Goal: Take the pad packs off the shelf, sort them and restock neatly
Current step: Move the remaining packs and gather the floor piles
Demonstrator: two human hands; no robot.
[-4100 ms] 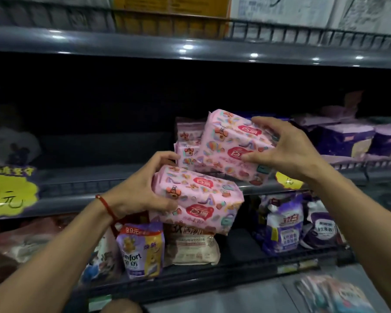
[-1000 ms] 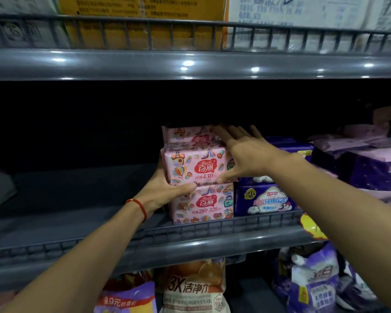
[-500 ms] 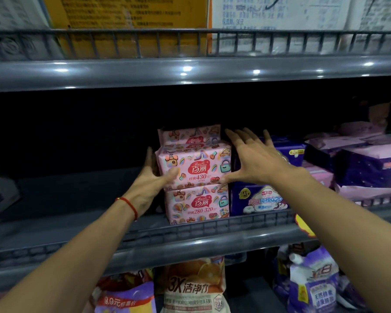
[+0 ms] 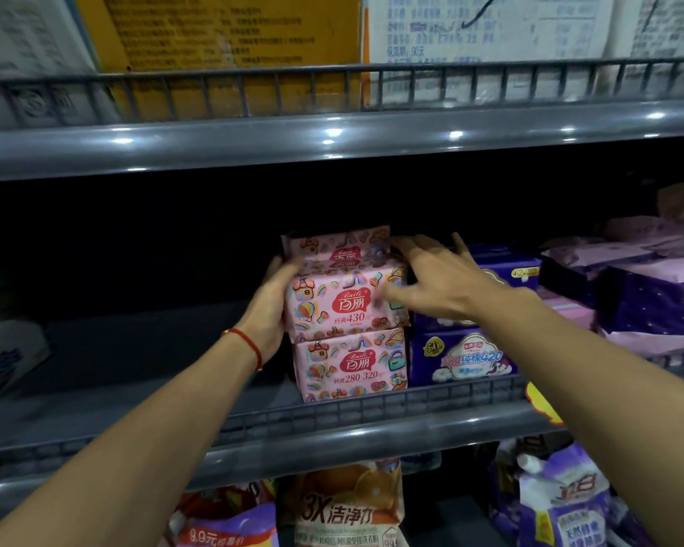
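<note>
pink pad packs: three visible, on the middle shelf (image 4: 332,436) behind its low wire rail. top front pack (image 4: 346,300), marked 430, stacked square on the lower front pack (image 4: 350,365), marked 280 320. third pink pack (image 4: 338,244) behind and slightly above, only its upper face showing. stack standing upright, front labels facing out.

left hand (image 4: 271,305): flat against the left side of the top front pack, fingers extended along its edge, thumb hidden; pressing rather than curling round. red cord (image 4: 245,341) on the wrist.

right hand (image 4: 439,282): reaching in at the right side of the stack, fingers spread and nearly straight, fingertips at the upper right corner of the third pink pack, thumb lying across the front of the top front pack. blurred; holding nothing.

purple pad pack (image 4: 463,359): just beside the lower front pack on the right, touching or nearly so, label facing out. second purple pack (image 4: 506,266) behind it, partly hidden by the right forearm.

further purple and pink packs (image 4: 648,294): right end of the same shelf, loosely piled, some tilted.

white pack (image 4: 5,349): far left of the shelf, well apart from the stack.

upper shelf (image 4: 332,140): grey lip with wire rail, yellow carton (image 4: 230,37) and white carton (image 4: 490,29) standing behind it.

lower shelf: orange-printed bag (image 4: 348,507), purple bag (image 4: 565,503) and a red-and-purple bag (image 4: 222,523), tops only.

yellow price tag (image 4: 541,404): on the middle shelf lip, partly behind the right forearm.
</note>
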